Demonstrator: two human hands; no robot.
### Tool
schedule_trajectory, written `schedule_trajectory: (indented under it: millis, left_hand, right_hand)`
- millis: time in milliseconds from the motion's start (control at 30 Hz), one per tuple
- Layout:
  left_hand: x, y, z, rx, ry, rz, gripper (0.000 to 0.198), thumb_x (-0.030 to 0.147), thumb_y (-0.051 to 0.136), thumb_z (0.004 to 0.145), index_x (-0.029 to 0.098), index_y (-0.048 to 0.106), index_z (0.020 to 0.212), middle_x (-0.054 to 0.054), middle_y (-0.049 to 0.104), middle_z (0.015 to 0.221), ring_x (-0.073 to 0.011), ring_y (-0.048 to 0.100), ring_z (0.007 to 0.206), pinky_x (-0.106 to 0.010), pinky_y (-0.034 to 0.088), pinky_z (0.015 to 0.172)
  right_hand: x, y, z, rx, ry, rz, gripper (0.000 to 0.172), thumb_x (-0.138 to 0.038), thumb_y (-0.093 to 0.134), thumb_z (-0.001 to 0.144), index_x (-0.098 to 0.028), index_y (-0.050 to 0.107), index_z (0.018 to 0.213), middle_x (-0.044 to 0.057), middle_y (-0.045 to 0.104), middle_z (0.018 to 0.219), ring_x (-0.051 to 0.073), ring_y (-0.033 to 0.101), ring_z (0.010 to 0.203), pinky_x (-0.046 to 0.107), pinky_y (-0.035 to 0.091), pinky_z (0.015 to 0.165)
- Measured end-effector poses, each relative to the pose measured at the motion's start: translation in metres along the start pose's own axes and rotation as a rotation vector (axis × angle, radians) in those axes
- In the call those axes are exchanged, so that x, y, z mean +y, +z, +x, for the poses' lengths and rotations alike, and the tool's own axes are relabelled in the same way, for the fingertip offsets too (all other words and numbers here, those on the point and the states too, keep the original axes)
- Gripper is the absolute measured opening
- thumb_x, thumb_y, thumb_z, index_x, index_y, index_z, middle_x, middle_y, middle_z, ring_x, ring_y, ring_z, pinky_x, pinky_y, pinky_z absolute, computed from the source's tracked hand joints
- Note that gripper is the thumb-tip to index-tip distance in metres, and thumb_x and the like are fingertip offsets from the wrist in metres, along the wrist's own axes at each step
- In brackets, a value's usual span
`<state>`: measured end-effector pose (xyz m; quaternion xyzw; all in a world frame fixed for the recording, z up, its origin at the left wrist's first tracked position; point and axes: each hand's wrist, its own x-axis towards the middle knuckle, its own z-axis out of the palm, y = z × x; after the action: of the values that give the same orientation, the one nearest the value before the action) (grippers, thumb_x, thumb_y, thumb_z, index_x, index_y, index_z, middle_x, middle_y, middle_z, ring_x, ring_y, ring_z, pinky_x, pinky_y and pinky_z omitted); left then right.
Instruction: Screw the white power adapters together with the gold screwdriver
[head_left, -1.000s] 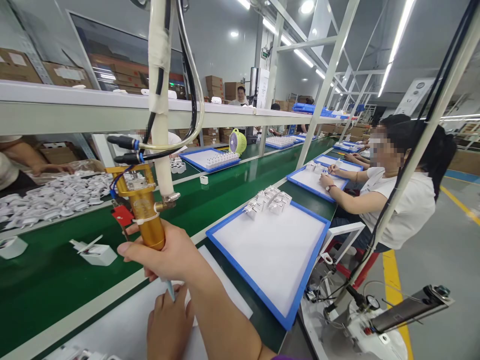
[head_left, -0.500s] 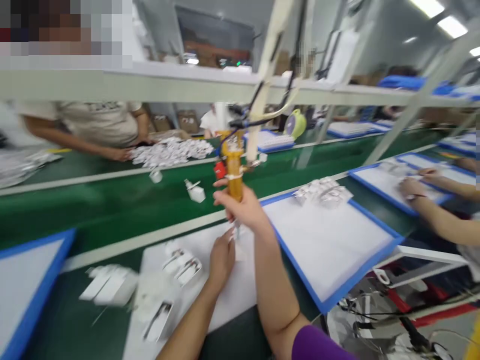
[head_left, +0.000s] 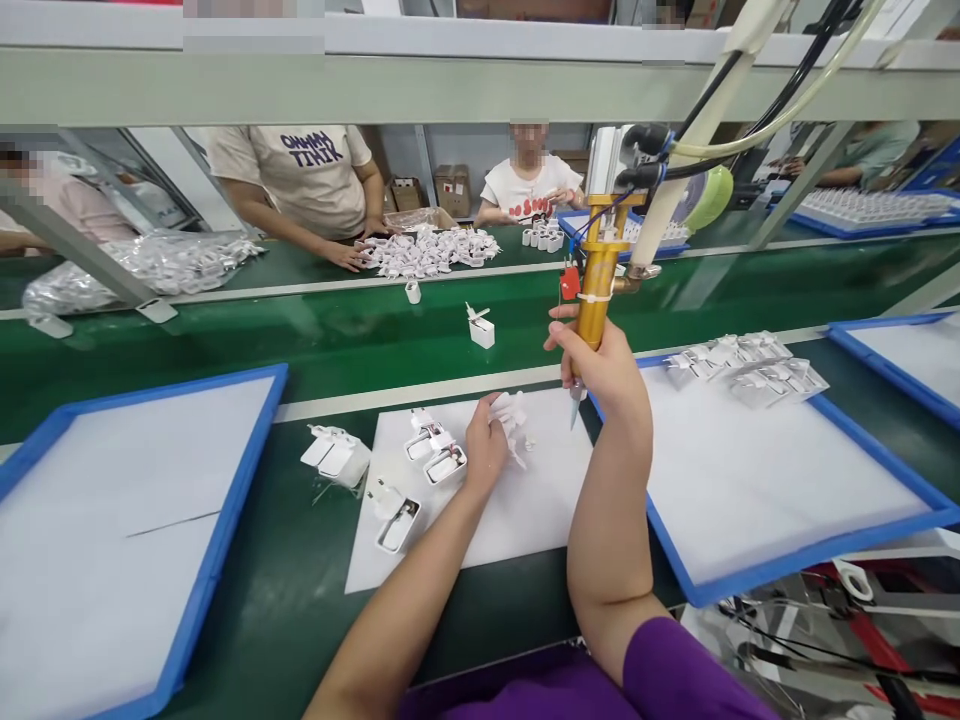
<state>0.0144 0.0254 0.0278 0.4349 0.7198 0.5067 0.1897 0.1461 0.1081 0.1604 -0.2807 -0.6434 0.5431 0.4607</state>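
Across the green tabletop (head_left: pixel 255 630) lies a white sheet (head_left: pixel 525 520), with one blue-rimmed tray (head_left: pixel 217 548) to its left and another blue-rimmed tray (head_left: pixel 757 480) to its right. Your right hand (head_left: pixel 611 370) is wrapped around the gold tool (head_left: pixel 594 318), its pale tip (head_left: pixel 576 404) pointing down near the sheet's right edge. Your left hand (head_left: pixel 486 447) grips white pieces (head_left: pixel 513 420) over the sheet, though blur hides their exact shape. Open white housings (head_left: pixel 399 524) sit left of that hand.

cardboard boxes (head_left: pixel 453 190) stand in the background, a green fan (head_left: pixel 709 200) to their right; a long shelf (head_left: pixel 420 92) crosses above.
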Motion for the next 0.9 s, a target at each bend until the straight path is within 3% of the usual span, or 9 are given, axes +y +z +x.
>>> schedule_trajectory:
  millis: [100, 267, 333, 467, 567, 633, 767, 900]
  left_hand:
    - [0.009, -0.002, -0.005, -0.020, 0.068, 0.122, 0.039, 0.006, 0.031, 0.077, 0.018, 0.060, 0.101, -0.006, 0.059, 0.103, -0.0191, 0.056, 0.100, -0.032, 0.044, 0.091]
    - [0.024, -0.004, -0.015, -0.243, 0.112, 0.702, 0.043, 0.034, 0.045, 0.088, 0.022, 0.051, 0.128, -0.010, 0.054, 0.110, -0.0247, 0.060, 0.084, -0.041, 0.043, 0.080]
    - [0.025, -0.004, -0.018, -0.345, 0.159, 0.846, 0.044, 0.039, 0.053, 0.085, 0.023, 0.055, 0.126, -0.010, 0.055, 0.109, -0.0256, 0.059, 0.084, -0.043, 0.040, 0.081]
    - [0.028, -0.001, -0.018, -0.378, 0.281, 0.892, 0.021, 0.024, 0.053, 0.086, 0.021, 0.069, 0.099, -0.011, 0.059, 0.106, -0.0295, 0.050, 0.104, -0.046, 0.034, 0.088]
    - [0.042, 0.002, -0.014, -0.357, 0.293, 0.878, 0.023, 0.019, 0.048, 0.088, 0.021, 0.071, 0.091, -0.011, 0.061, 0.111, -0.0301, 0.044, 0.113, -0.047, 0.031, 0.093]
    - [0.059, 0.003, -0.011, -0.412, 0.257, 0.863, 0.024, 0.021, 0.047, 0.088, 0.022, 0.071, 0.092, -0.009, 0.064, 0.107, -0.0278, 0.050, 0.108, -0.042, 0.036, 0.089]
    - [0.099, -0.008, 0.003, -0.483, 0.183, 0.859, 0.024, 0.021, 0.047, 0.085, 0.023, 0.071, 0.090, -0.005, 0.068, 0.090, -0.0207, 0.061, 0.080, -0.030, 0.043, 0.067]
    - [0.125, -0.039, 0.050, -0.424, 0.235, 0.869, 0.022, 0.016, 0.053, 0.078, 0.022, 0.071, 0.090, -0.005, 0.070, 0.086, -0.0213, 0.063, 0.081, -0.028, 0.045, 0.070]
  right_hand:
    - [0.000, 0.001, 0.000, -0.017, -0.002, -0.001, 0.041, -0.048, 0.066, 0.079, -0.019, 0.055, 0.106, 0.000, 0.061, 0.078, 0.007, 0.047, 0.041, 0.019, 0.043, 0.037]
    - [0.001, 0.002, 0.001, -0.036, -0.008, -0.017, 0.038, -0.046, 0.063, 0.080, -0.020, 0.055, 0.107, 0.000, 0.061, 0.079, 0.007, 0.047, 0.039, 0.018, 0.041, 0.035]
    - [0.001, 0.002, 0.002, -0.032, -0.013, -0.016, 0.037, -0.045, 0.063, 0.081, -0.020, 0.055, 0.107, 0.000, 0.062, 0.079, 0.007, 0.048, 0.039, 0.018, 0.042, 0.035]
    - [0.001, 0.004, 0.003, -0.019, -0.010, 0.012, 0.036, -0.043, 0.063, 0.080, -0.019, 0.056, 0.106, 0.000, 0.062, 0.078, 0.007, 0.048, 0.038, 0.019, 0.042, 0.034]
    - [0.000, 0.004, 0.002, -0.025, 0.003, 0.015, 0.034, -0.042, 0.063, 0.080, -0.020, 0.056, 0.106, -0.001, 0.062, 0.078, 0.007, 0.048, 0.038, 0.019, 0.044, 0.036]
    - [0.000, 0.003, 0.001, -0.033, 0.004, 0.003, 0.033, -0.041, 0.062, 0.081, -0.020, 0.057, 0.106, -0.001, 0.062, 0.079, 0.007, 0.049, 0.040, 0.019, 0.045, 0.038]
    - [0.002, -0.001, 0.002, -0.042, -0.009, 0.003, 0.031, -0.039, 0.062, 0.081, -0.021, 0.057, 0.105, -0.001, 0.062, 0.078, 0.007, 0.049, 0.038, 0.019, 0.044, 0.036]
    - [0.006, -0.005, 0.004, -0.006, -0.023, -0.001, 0.029, -0.039, 0.063, 0.082, -0.022, 0.058, 0.104, -0.002, 0.062, 0.077, 0.008, 0.048, 0.038, 0.019, 0.043, 0.035]
